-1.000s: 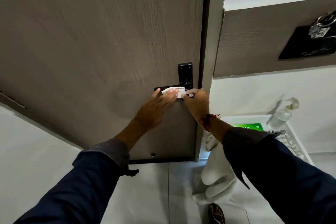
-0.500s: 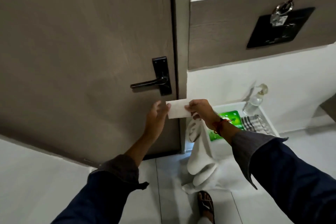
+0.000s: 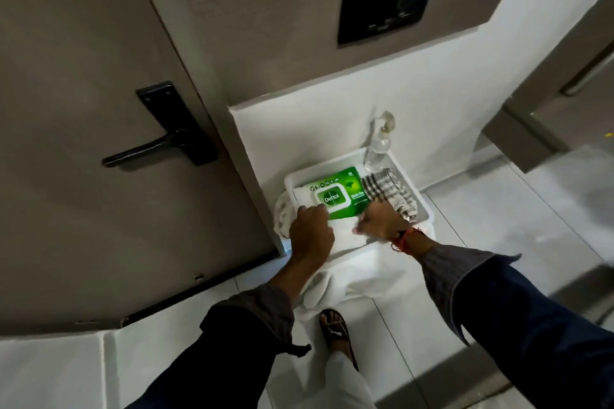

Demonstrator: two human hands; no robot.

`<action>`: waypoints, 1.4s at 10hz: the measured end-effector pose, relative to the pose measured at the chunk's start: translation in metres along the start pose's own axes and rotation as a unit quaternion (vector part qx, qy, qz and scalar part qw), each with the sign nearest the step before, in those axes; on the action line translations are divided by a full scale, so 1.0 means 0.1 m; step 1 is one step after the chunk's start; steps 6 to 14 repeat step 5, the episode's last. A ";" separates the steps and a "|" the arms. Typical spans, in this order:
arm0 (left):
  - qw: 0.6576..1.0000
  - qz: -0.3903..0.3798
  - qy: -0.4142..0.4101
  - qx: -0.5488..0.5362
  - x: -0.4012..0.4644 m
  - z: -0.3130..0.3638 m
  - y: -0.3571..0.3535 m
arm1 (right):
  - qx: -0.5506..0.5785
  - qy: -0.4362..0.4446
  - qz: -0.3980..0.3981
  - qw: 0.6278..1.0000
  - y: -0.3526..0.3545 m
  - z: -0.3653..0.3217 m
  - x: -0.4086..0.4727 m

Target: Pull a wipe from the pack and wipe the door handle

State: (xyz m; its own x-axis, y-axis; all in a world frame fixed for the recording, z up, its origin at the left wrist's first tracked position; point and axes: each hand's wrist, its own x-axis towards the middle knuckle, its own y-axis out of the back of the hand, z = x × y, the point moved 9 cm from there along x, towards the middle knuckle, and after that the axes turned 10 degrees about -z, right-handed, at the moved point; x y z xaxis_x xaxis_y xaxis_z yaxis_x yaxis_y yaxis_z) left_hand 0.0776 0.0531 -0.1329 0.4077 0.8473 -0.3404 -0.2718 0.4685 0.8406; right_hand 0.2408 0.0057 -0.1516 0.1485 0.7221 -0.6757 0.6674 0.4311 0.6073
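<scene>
Both hands have come down from the handle [image 3: 159, 146] to the tray [image 3: 422, 206]. Left hand [image 3: 310, 232] fingers curl at the pack [image 3: 335, 197] lid edge. Right hand [image 3: 382, 221] pinches the wipe [image 3: 345, 232], between both hands. It looks thin, soft, floppy; pinch a corner.

Matt black metal door handle [image 3: 159, 146] — glossy green plastic wipe pack [image 3: 339, 197].

The green pack [image 3: 339, 197] is laid flat in a white tray, its white flip lid shut. A white wipe [image 3: 347, 231] is spread just beside its near edge. The black lever handle [image 3: 146, 149] is mounted on the grey door, level, pointing left.
</scene>
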 end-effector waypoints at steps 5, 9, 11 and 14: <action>0.937 0.288 -0.066 0.186 -1.07 -0.40 2.52 | -0.121 0.230 0.231 0.938 0.65 -2.22 -1.15; 0.937 0.288 -0.066 0.186 -1.07 -0.40 2.52 | -0.121 0.230 0.231 0.938 0.65 -2.22 -1.15; 0.937 0.288 -0.066 0.186 -1.07 -0.40 2.52 | -0.121 0.230 0.231 0.938 0.65 -2.22 -1.15; 0.937 0.288 -0.066 0.186 -1.07 -0.40 2.52 | -0.121 0.230 0.231 0.938 0.65 -2.22 -1.15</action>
